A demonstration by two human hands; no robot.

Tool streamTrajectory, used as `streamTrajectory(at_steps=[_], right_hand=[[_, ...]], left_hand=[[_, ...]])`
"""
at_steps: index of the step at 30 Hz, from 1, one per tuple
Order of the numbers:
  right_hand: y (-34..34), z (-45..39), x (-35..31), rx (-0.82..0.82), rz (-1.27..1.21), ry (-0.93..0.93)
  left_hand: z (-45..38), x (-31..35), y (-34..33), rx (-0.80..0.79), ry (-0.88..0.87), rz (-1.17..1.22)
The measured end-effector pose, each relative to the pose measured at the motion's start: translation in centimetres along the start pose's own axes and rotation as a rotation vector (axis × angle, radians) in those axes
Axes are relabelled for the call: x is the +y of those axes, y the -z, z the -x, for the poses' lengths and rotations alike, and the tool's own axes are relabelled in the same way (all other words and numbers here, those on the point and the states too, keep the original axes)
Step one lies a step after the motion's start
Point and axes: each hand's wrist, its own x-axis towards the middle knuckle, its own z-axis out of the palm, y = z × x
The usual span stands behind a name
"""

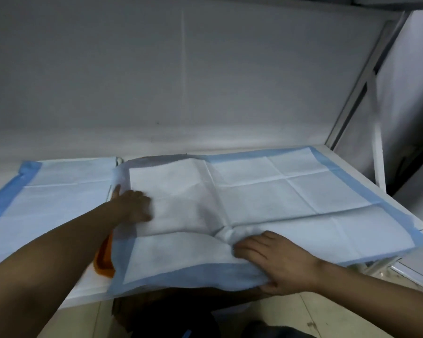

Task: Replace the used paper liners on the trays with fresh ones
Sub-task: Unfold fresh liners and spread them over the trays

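Note:
A white paper liner with a blue border (266, 196) lies unfolded and creased across the right part of the shelf, its front edge hanging over. My left hand (132, 203) presses flat on the liner's left side, fingers spread. My right hand (276, 262) grips the liner's front edge, fingers on top and thumb underneath, bunching the paper. A second blue-bordered liner (54, 198) lies flat on the left part of the shelf. An orange tray edge (105, 257) shows from under the right liner's left side.
The shelf sits against a grey back wall (181, 81). A white metal frame post (359, 93) rises at the right. Tiled floor (315, 313) and dark shapes lie below the shelf's front edge.

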Motion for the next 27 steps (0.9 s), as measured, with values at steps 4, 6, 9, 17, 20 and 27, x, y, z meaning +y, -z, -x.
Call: streamTrajectory(at_steps=[4,6,9,17,20,27], right_hand=[[-0.9,-2.9,-3.7,0.13,0.053,-0.112],[-1.3,-4.9,-5.9,0.187,0.126,-0.091],[-2.2,-8.1,-8.2,0.29,0.241,-0.061],[0.1,-12.4,-8.1,0.425,0.238,-0.236],[0.2,-11.3,-7.3,0.508,0.163,-0.232],[0.6,-10.1,-7.0,0.604,0.122,-0.122]], left_hand=[[1.5,-1.2,-2.2,0.019,0.162,0.178],[2.6,-1.5,-2.6,0.011,0.22,0.322],[4.2,-2.1,-3.2,-0.025,0.2,0.456],[6.1,-1.4,-3.1,0.092,0.311,0.746],[5.8,-1.3,-3.3,0.085,0.369,1.003],[5.6,-0.4,-3.5,0.083,0.376,1.387]])
